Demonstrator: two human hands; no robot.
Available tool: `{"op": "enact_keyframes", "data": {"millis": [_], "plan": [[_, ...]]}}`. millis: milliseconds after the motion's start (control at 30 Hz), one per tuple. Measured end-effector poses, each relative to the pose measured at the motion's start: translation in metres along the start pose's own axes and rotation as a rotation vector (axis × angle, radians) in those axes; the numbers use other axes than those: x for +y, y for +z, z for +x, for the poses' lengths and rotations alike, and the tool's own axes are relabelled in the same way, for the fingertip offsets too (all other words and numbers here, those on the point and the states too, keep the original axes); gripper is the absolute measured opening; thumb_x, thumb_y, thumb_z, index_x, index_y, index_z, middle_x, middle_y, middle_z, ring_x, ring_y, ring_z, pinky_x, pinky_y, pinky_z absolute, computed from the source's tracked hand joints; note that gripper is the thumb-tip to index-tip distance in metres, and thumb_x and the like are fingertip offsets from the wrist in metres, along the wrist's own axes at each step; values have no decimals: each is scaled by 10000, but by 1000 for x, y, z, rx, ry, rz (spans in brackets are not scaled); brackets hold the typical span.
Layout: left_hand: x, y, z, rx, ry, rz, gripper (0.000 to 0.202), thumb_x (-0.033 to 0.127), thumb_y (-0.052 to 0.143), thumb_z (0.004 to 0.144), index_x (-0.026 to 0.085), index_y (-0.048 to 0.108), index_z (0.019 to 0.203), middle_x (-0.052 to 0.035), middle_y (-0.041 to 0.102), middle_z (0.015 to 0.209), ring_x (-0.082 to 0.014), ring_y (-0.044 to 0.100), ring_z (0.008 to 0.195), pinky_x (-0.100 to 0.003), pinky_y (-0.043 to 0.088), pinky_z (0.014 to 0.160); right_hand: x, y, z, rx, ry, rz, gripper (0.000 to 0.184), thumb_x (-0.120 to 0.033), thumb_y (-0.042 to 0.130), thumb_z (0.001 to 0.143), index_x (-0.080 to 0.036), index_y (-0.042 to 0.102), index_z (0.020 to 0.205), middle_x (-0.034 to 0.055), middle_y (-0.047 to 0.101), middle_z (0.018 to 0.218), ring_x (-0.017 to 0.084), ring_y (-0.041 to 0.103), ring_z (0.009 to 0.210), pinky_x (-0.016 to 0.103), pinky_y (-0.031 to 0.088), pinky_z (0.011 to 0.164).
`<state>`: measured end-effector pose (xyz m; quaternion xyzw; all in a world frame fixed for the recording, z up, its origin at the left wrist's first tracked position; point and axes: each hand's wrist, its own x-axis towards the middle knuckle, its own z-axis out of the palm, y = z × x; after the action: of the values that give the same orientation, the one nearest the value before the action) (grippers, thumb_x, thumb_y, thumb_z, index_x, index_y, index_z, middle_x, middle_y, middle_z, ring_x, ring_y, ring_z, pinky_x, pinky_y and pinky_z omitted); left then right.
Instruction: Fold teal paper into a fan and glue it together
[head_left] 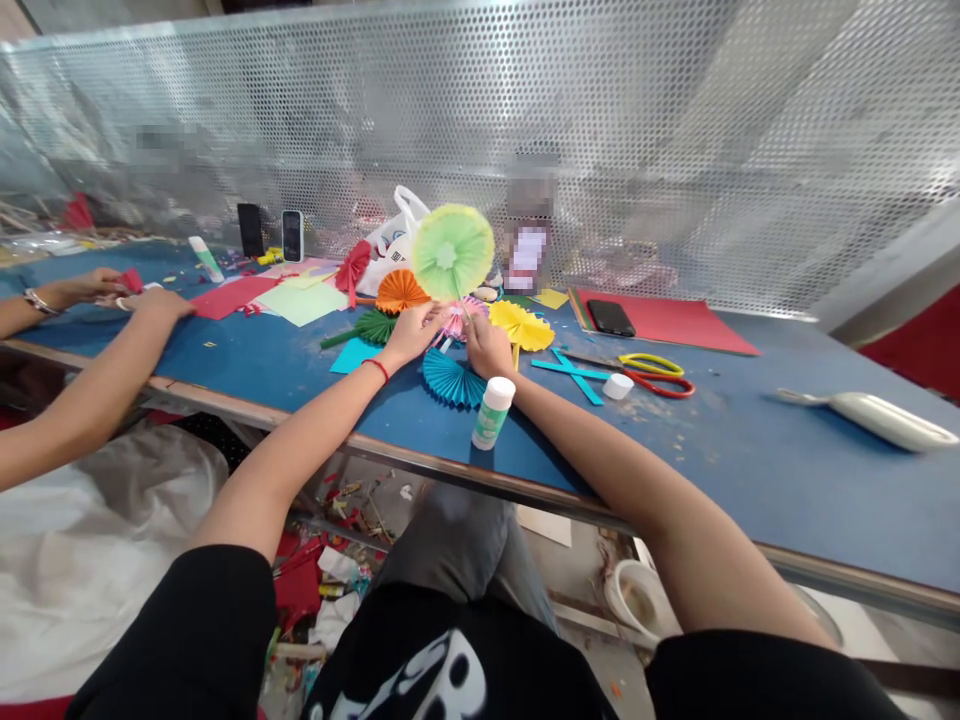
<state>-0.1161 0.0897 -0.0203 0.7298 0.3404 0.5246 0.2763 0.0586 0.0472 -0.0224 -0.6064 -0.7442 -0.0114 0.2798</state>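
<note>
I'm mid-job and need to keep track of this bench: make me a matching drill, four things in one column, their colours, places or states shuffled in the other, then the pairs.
Things:
1. Round paper fan
2. Scissors
3. Glue stick nearest the front
4. Black phone farthest right

Matches:
A. Lying on red paper
B. Upright near the table's front edge
C. Light green, raised above the left hand and right hand
D. Part yellow, part red

Pairs: 1-C, 2-D, 3-B, 4-A

Right hand (489,346) holds green fan (454,252); glue stick (493,414) stands nearby.
</note>
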Motion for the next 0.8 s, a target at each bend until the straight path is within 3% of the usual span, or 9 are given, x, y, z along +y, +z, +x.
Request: {"op": "enact_keyframes", "data": {"millis": [67,167,333,567,800], "plan": [[-1,1,2,-57,-12,-96,557,638,767,840,143,780,1095,-152,768,1214,-312,710,1172,-375,549,1025,-2,-1,-1,-35,-30,-16,468,-370,260,1126,-164,621,1339,155,765,1118,287,693,946,320,383,743],[1,4,2,-130,-53,-273,641,703,784,796,155,760,1126,-143,768,1197,-289,725,1129,-372,576,987,-7,-4,-3,-61,-55,-79,485,-381,295,1120,-172,546,1478,170,770,1142,312,712,973,332,413,771],[4,7,-2,-79,-114,-372,659,623,948,604,135,768,1008,-148,800,1087,-301,754,1047,-422,590,980,-16,-9,-7,-94,-75,-192,504,-416,281,1121,-167,605,1416,178,780,1099,318,727,963,326,424,760],[4,5,-1,-11,-114,-360,585,647,920,620,130,808,872,-132,815,941,-326,766,980,-449,593,959,-18,-11,-7,-100,-91,-225,529,-433,293,1125,-144,566,1474,194,781,1115,309,728,962,313,427,748],[6,4,-1,17,-115,-326,547,586,944,596,122,804,850,-116,811,899,-319,767,960,-430,606,921,-16,-10,-8,-62,-97,-173,544,-512,324,1115,-169,665,1363,172,791,1064,297,725,947,299,385,716]]}}
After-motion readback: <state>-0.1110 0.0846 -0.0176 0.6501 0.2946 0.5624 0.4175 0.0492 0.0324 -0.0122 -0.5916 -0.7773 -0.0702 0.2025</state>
